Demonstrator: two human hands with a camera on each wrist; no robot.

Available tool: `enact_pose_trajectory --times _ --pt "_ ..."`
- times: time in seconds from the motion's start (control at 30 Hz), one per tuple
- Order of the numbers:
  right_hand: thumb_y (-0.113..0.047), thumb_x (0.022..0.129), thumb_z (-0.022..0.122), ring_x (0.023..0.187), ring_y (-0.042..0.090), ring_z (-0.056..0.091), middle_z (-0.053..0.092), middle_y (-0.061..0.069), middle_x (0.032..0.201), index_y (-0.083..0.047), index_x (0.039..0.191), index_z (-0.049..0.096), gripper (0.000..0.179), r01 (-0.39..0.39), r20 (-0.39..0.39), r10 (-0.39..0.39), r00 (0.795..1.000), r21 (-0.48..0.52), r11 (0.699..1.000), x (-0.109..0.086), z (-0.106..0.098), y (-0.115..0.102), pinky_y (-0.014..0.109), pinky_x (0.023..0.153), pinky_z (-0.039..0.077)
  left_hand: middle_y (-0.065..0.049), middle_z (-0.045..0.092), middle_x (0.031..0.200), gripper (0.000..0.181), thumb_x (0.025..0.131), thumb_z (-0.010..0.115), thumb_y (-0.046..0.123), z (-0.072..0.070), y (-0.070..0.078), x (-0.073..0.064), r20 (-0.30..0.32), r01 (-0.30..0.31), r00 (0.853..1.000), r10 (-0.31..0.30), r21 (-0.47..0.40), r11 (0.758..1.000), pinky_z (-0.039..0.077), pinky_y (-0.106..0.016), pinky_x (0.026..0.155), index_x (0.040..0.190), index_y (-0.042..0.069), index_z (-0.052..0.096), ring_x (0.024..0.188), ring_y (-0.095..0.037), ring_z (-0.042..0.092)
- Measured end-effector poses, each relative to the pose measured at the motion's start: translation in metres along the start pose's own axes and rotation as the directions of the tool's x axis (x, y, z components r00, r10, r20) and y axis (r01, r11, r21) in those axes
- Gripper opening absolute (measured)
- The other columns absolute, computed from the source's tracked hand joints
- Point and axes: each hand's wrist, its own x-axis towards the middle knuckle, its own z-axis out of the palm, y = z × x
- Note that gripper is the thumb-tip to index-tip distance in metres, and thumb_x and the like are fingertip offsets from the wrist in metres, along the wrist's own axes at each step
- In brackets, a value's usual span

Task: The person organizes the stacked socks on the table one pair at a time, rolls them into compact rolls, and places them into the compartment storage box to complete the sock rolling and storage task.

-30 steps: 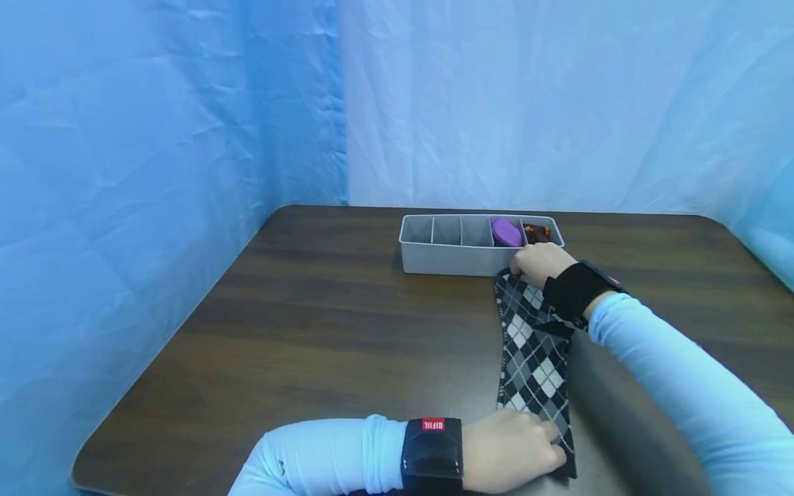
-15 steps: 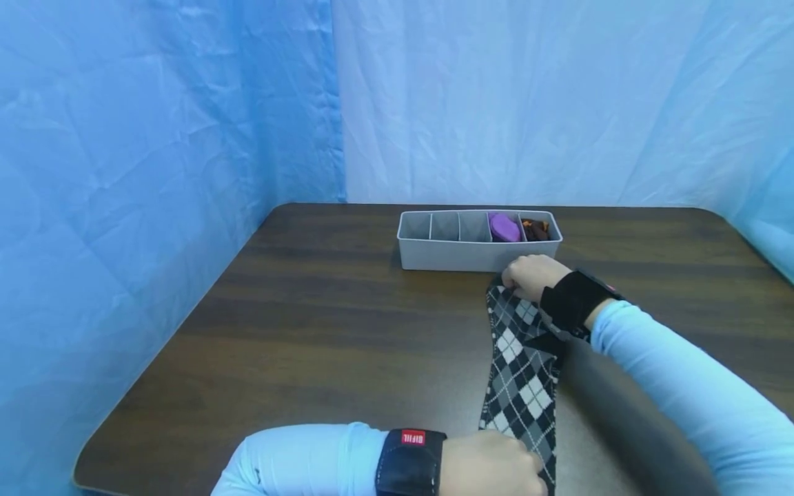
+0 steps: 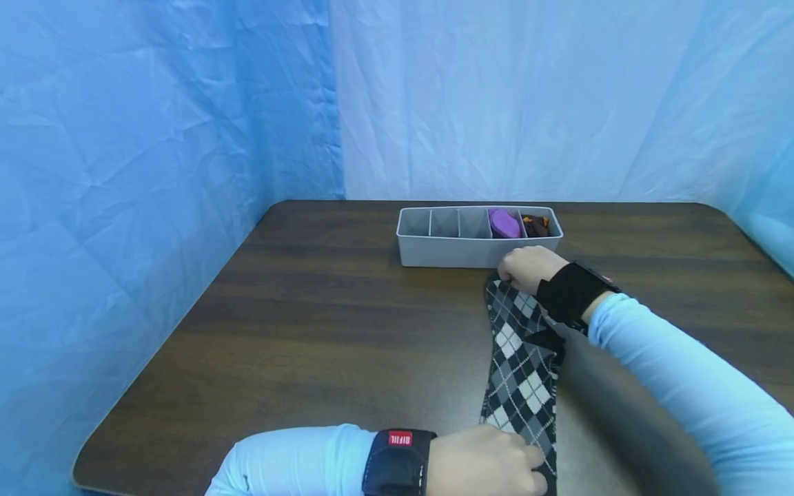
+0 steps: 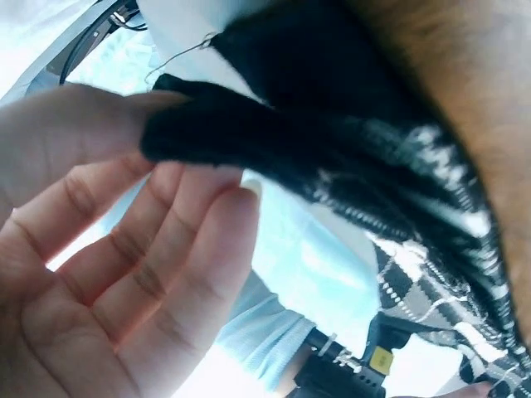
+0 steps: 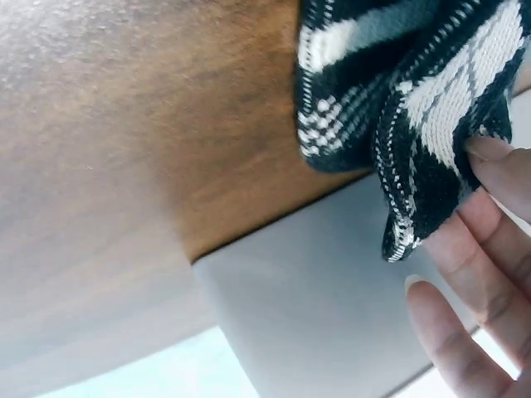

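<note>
A sock (image 3: 521, 365) in a black, grey and white argyle pattern, with a black heel patch, stretches lengthwise between both hands in the head view. My right hand (image 3: 532, 269) pinches its far end just in front of the grey box; in the right wrist view the thumb (image 5: 502, 174) presses the knit against the fingers, and another fold of it hangs alongside. At the near end, my left hand (image 3: 486, 461) grips the sock. The left wrist view shows the black edge (image 4: 207, 128) pinched between thumb and fingers, with the palm (image 4: 50, 332) facing the camera.
The grey divided box (image 3: 453, 253) stands toward the table's back edge. A purple bundle (image 3: 505, 224) and a dark brown bundle with orange (image 3: 536, 226) sit in its two right compartments. Blue sheeting (image 3: 186, 138) hangs behind and left of the brown table (image 3: 310, 331).
Both hands have shifted slightly left and toward the person, the sock moving with them. The right hand no longer overlaps the box's compartments as it did before.
</note>
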Motion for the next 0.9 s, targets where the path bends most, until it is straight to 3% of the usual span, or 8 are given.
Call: enact_pose_trajectory --times 0.13,0.4,0.57,0.7,0.8,0.9 --pt "-0.001 0.071 0.063 0.059 0.014 0.05 0.062 0.003 0.072 -0.008 0.076 0.066 0.009 -0.004 -0.009 0.004 1.0 -0.004 1.0 0.0 0.0 -0.001 0.033 0.065 0.047 0.013 0.056 0.09 0.028 0.077 0.057 0.04 0.0 0.0 0.001 -0.015 -0.014 1.0 0.014 0.004 1.0 0.034 -0.001 0.066 0.101 0.026 0.06 0.074 0.007 0.046" --pt "0.0 0.069 0.064 0.059 0.012 0.049 0.06 0.001 0.071 -0.009 0.076 0.063 0.011 -0.001 0.021 0.001 1.0 -0.027 1.0 0.0 0.013 -0.001 0.03 0.061 0.045 0.012 0.054 0.089 0.027 0.077 0.057 0.04 0.009 0.0 0.005 0.011 -0.035 0.999 0.035 0.034 0.999 0.034 -0.003 0.062 0.1 0.026 0.06 0.073 0.006 0.044" --pt "0.001 0.071 0.061 0.057 0.011 0.047 0.061 0.002 0.071 -0.009 0.078 0.064 0.013 0.0 0.026 0.001 1.0 -0.028 1.0 0.0 0.011 -0.005 0.029 0.062 0.045 0.012 0.056 0.092 0.028 0.078 0.057 0.039 0.006 0.0 0.004 0.011 -0.029 1.0 0.029 0.014 0.999 0.034 -0.002 0.064 0.102 0.026 0.059 0.076 0.007 0.046" --pt "0.003 0.072 0.059 0.06 0.013 0.051 0.062 0.004 0.074 -0.008 0.08 0.065 0.014 -0.006 0.004 0.006 1.0 -0.047 0.999 0.002 0.004 -0.004 0.031 0.064 0.046 0.011 0.056 0.09 0.023 0.08 0.056 0.033 -0.001 0.0 0.001 -0.056 -0.001 0.998 0.004 0.045 0.999 0.035 -0.002 0.066 0.1 0.023 0.06 0.077 0.006 0.048" --pt "0.004 0.071 0.059 0.066 0.017 0.056 0.063 0.005 0.075 -0.007 0.08 0.066 0.015 -0.017 -0.048 0.013 0.999 -0.072 0.997 0.004 -0.003 -0.002 0.033 0.067 0.047 0.011 0.056 0.086 0.018 0.08 0.056 0.027 -0.001 0.001 0.0 -0.122 0.019 0.993 -0.003 0.127 0.992 0.035 -0.003 0.062 0.096 0.023 0.062 0.074 0.003 0.048" --pt "0.004 0.072 0.058 0.068 0.019 0.058 0.064 0.006 0.076 -0.007 0.08 0.066 0.016 -0.014 -0.043 0.01 0.999 -0.075 0.997 0.006 -0.005 -0.003 0.034 0.068 0.047 0.011 0.055 0.086 0.017 0.079 0.056 0.028 0.001 0.001 0.001 -0.123 0.026 0.992 -0.009 0.131 0.991 0.034 -0.004 0.061 0.095 0.023 0.062 0.073 0.003 0.047"
